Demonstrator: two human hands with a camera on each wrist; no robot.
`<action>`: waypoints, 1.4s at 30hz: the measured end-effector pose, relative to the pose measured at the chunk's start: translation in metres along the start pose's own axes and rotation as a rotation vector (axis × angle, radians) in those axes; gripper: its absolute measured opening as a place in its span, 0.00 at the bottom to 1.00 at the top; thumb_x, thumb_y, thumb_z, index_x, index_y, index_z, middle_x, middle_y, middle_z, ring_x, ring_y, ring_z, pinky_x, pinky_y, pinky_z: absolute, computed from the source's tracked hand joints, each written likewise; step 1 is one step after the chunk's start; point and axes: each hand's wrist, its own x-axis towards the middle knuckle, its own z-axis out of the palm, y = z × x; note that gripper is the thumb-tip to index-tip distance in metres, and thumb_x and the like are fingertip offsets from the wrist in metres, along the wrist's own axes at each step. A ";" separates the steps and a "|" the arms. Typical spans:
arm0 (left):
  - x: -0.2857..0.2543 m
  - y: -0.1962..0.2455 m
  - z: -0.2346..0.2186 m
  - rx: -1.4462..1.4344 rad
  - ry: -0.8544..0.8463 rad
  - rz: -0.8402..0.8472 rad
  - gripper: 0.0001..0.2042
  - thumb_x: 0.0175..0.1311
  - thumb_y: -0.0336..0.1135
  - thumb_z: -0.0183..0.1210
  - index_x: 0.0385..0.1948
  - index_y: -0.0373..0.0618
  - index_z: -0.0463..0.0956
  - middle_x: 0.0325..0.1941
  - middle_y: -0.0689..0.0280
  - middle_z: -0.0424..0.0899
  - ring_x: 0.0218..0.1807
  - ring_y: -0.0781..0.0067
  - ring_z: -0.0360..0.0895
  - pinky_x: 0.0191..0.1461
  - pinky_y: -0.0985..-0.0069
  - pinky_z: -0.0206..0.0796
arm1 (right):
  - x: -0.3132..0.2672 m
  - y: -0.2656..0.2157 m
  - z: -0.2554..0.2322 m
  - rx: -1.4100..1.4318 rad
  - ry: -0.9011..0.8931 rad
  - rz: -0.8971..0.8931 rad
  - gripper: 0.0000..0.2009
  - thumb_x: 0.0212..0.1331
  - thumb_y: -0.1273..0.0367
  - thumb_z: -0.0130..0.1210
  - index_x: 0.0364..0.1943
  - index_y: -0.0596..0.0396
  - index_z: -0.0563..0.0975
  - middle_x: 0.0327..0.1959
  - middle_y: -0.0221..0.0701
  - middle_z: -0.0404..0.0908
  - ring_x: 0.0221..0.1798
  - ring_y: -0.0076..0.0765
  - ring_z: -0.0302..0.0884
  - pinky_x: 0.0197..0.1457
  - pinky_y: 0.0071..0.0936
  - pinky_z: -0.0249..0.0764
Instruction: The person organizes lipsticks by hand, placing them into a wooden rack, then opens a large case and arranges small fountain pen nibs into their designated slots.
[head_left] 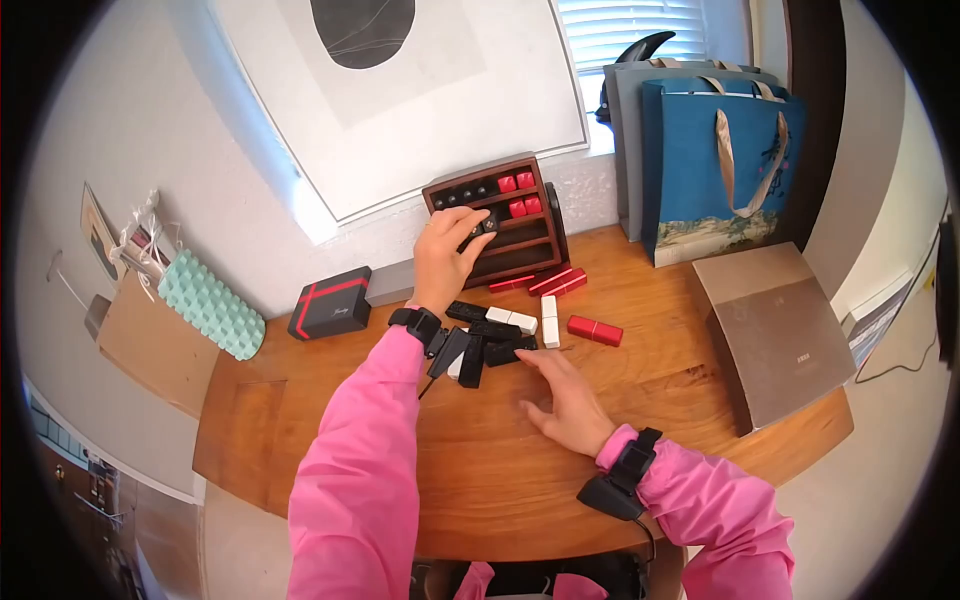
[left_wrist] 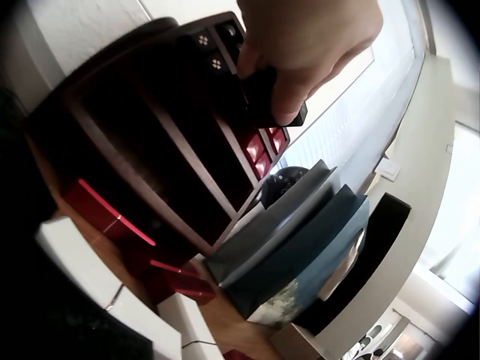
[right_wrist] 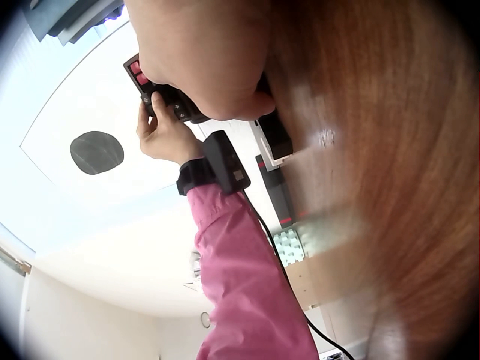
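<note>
My left hand (head_left: 448, 252) pinches a black lipstick tube (left_wrist: 259, 96) between thumb and fingers at the second row of a dark wooden rack (left_wrist: 196, 159). In the head view, the top row shows several black tube ends (head_left: 467, 194) at left and two red ends (head_left: 516, 183) at right. Two more red ends (head_left: 524, 206) fill the right of the second row. My right hand (head_left: 572, 405) hovers low by the table, fingers loosely extended, fingertips right at a black tube (head_left: 508, 352) in a loose pile. In the right wrist view, the hand hides most of that pile.
White tubes (head_left: 550, 322) and red tubes (head_left: 595, 331) lie before the rack on the wooden table (head_left: 460, 480). A black box with red ribbon (head_left: 335, 305) stands left. At right are a brown box (head_left: 785, 340) and a blue paper bag (head_left: 690, 165).
</note>
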 end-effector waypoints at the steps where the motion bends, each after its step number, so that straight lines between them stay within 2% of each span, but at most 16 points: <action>1: -0.002 -0.001 0.001 -0.004 -0.019 -0.017 0.16 0.52 0.27 0.72 0.45 0.43 0.85 0.42 0.62 0.83 0.46 0.58 0.79 0.49 0.67 0.73 | 0.000 0.000 0.000 0.000 -0.004 0.002 0.31 0.53 0.75 0.62 0.65 0.57 0.68 0.60 0.46 0.72 0.64 0.58 0.69 0.67 0.43 0.69; 5: 0.000 -0.007 0.008 0.067 -0.016 0.015 0.15 0.52 0.27 0.72 0.43 0.42 0.85 0.41 0.61 0.81 0.44 0.58 0.78 0.47 0.66 0.71 | 0.000 0.000 0.000 -0.001 0.003 -0.010 0.30 0.54 0.75 0.62 0.64 0.57 0.68 0.60 0.46 0.72 0.64 0.58 0.69 0.67 0.42 0.69; 11: 0.005 -0.005 0.019 0.169 -0.043 -0.037 0.15 0.50 0.28 0.73 0.41 0.41 0.84 0.37 0.62 0.76 0.42 0.58 0.76 0.46 0.65 0.70 | 0.000 0.000 0.000 0.005 0.009 -0.025 0.29 0.54 0.75 0.62 0.63 0.58 0.68 0.59 0.46 0.72 0.64 0.58 0.69 0.67 0.42 0.68; 17: 0.003 0.005 0.011 0.233 -0.081 -0.044 0.21 0.48 0.31 0.75 0.47 0.46 0.82 0.39 0.63 0.75 0.43 0.58 0.76 0.47 0.66 0.71 | 0.000 0.001 0.000 0.002 0.019 -0.039 0.28 0.54 0.75 0.61 0.62 0.58 0.69 0.59 0.45 0.72 0.63 0.58 0.69 0.67 0.42 0.68; 20: 0.000 0.016 0.007 0.242 -0.051 -0.055 0.21 0.53 0.31 0.71 0.52 0.50 0.80 0.39 0.63 0.75 0.43 0.58 0.77 0.45 0.65 0.72 | -0.001 0.000 0.001 0.017 0.005 -0.018 0.28 0.54 0.75 0.61 0.62 0.58 0.69 0.58 0.45 0.72 0.63 0.57 0.69 0.66 0.42 0.68; 22: -0.003 0.021 0.006 0.268 -0.154 -0.060 0.20 0.57 0.34 0.67 0.54 0.53 0.79 0.38 0.64 0.76 0.41 0.58 0.78 0.41 0.64 0.73 | -0.001 0.001 0.001 -0.005 0.018 -0.047 0.27 0.55 0.75 0.61 0.62 0.58 0.69 0.58 0.45 0.72 0.63 0.57 0.70 0.66 0.43 0.69; 23: -0.004 0.021 0.009 0.301 -0.190 -0.011 0.22 0.60 0.37 0.64 0.59 0.54 0.77 0.36 0.62 0.78 0.36 0.56 0.81 0.36 0.62 0.73 | -0.001 0.002 0.002 -0.005 0.017 -0.048 0.27 0.55 0.75 0.61 0.62 0.58 0.69 0.58 0.45 0.72 0.63 0.57 0.70 0.66 0.43 0.69; 24: -0.005 0.022 0.011 0.303 -0.189 -0.012 0.22 0.60 0.37 0.64 0.59 0.54 0.77 0.36 0.62 0.78 0.36 0.56 0.81 0.36 0.62 0.73 | -0.001 0.003 0.002 -0.007 0.014 -0.046 0.27 0.55 0.75 0.61 0.61 0.58 0.70 0.58 0.45 0.72 0.63 0.57 0.70 0.66 0.43 0.69; 26: -0.005 0.025 0.015 0.399 -0.398 -0.124 0.25 0.61 0.38 0.62 0.63 0.54 0.74 0.34 0.60 0.81 0.31 0.54 0.82 0.34 0.61 0.74 | -0.001 0.002 0.002 -0.011 0.011 -0.044 0.27 0.55 0.75 0.61 0.61 0.58 0.70 0.58 0.45 0.72 0.63 0.57 0.70 0.66 0.42 0.69; 27: -0.004 0.026 0.017 0.408 -0.429 -0.144 0.27 0.61 0.38 0.61 0.65 0.52 0.72 0.35 0.57 0.83 0.31 0.52 0.83 0.34 0.59 0.75 | -0.001 0.001 0.002 -0.006 0.005 -0.038 0.27 0.55 0.74 0.61 0.61 0.58 0.70 0.58 0.45 0.72 0.63 0.57 0.70 0.66 0.42 0.69; 31: -0.006 0.026 0.021 0.340 -0.405 -0.158 0.28 0.62 0.37 0.60 0.66 0.52 0.70 0.35 0.57 0.83 0.31 0.51 0.83 0.34 0.58 0.75 | -0.001 0.000 -0.001 -0.003 -0.010 -0.020 0.26 0.56 0.74 0.61 0.61 0.59 0.70 0.58 0.45 0.72 0.63 0.56 0.70 0.66 0.43 0.69; 38: -0.022 0.030 -0.010 0.364 -0.392 -0.186 0.30 0.62 0.34 0.58 0.69 0.50 0.66 0.32 0.56 0.83 0.29 0.50 0.82 0.32 0.56 0.73 | -0.001 0.000 0.000 0.004 -0.020 -0.013 0.26 0.56 0.74 0.60 0.61 0.58 0.70 0.58 0.45 0.73 0.63 0.56 0.70 0.66 0.42 0.68; 40: -0.031 0.020 -0.009 0.442 -0.468 -0.182 0.36 0.60 0.32 0.58 0.75 0.49 0.59 0.30 0.56 0.82 0.26 0.51 0.81 0.29 0.57 0.72 | -0.001 0.001 0.001 0.006 -0.027 -0.009 0.26 0.56 0.74 0.61 0.61 0.58 0.71 0.58 0.44 0.73 0.63 0.56 0.70 0.66 0.42 0.68; 42: -0.035 0.015 -0.007 0.445 -0.482 -0.185 0.38 0.60 0.32 0.58 0.76 0.49 0.56 0.28 0.56 0.82 0.25 0.51 0.80 0.28 0.57 0.72 | -0.001 0.003 0.003 0.001 -0.019 -0.026 0.25 0.56 0.74 0.61 0.61 0.58 0.71 0.58 0.44 0.73 0.62 0.56 0.70 0.66 0.42 0.69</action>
